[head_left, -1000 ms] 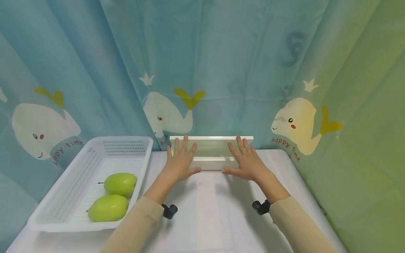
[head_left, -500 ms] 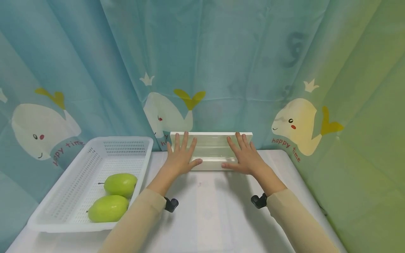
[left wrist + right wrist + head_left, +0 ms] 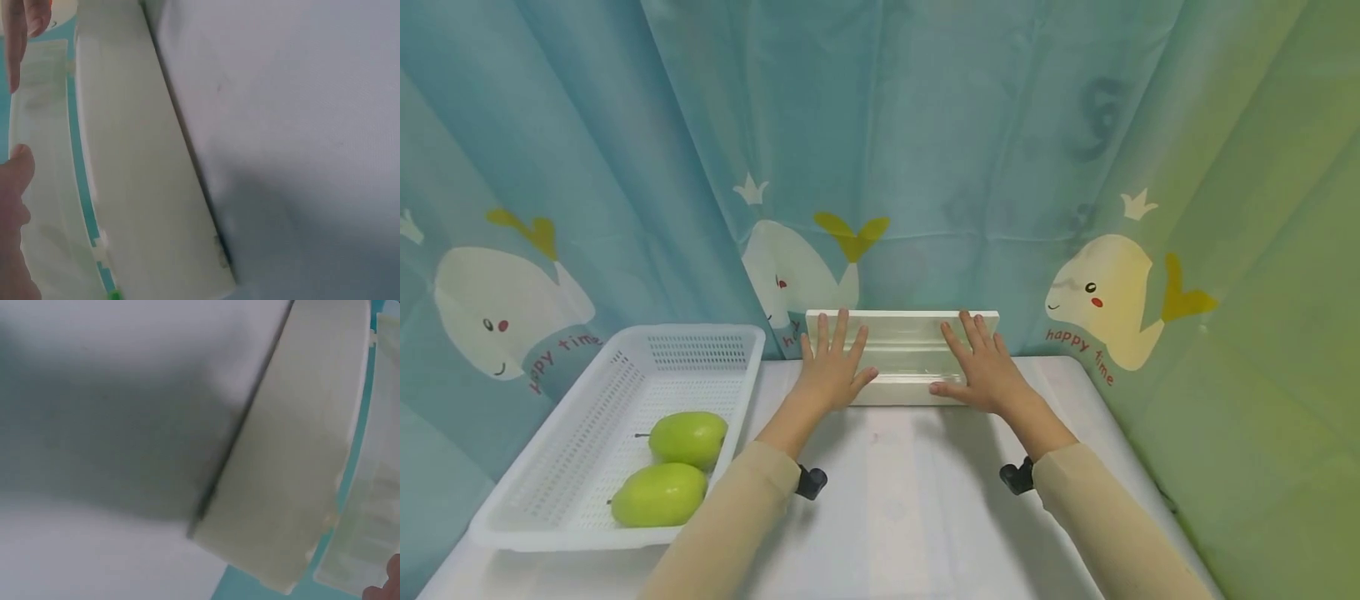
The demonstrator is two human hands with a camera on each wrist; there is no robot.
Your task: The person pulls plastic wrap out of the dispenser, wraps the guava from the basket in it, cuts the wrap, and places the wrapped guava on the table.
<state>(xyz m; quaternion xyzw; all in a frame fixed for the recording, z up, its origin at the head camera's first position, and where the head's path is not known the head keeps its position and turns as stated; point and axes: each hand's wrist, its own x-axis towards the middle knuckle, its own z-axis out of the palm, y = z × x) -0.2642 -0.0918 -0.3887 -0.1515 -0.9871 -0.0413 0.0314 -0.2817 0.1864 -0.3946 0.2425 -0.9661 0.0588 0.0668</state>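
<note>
A long white box [image 3: 901,394] stands at the far side of the table in the head view. Its hinged, translucent lid [image 3: 902,335] is raised, with a narrow gap between it and the base in the left wrist view. Over the lid's left part, my left hand [image 3: 830,379] has straight, spread fingers that appear to touch it. My right hand [image 3: 992,379] lies likewise over the right part. Beside the lid in the left wrist view, my left thumb [image 3: 15,181] shows. Little of my right hand appears in the right wrist view, and what the palms touch is hidden.
At the left stands a white perforated basket [image 3: 747,400] holding two green fruits, one pear-like fruit [image 3: 688,438] behind another [image 3: 658,495]. A teal curtain [image 3: 955,167] hangs close behind the box. Green curtain [image 3: 1262,417] borders the right side of the white-covered table [image 3: 887,517].
The lid's top edge has risen a little, mostly in the first half second. Both hands went up slightly with it, fingers still spread. The basket and fruits have not moved.
</note>
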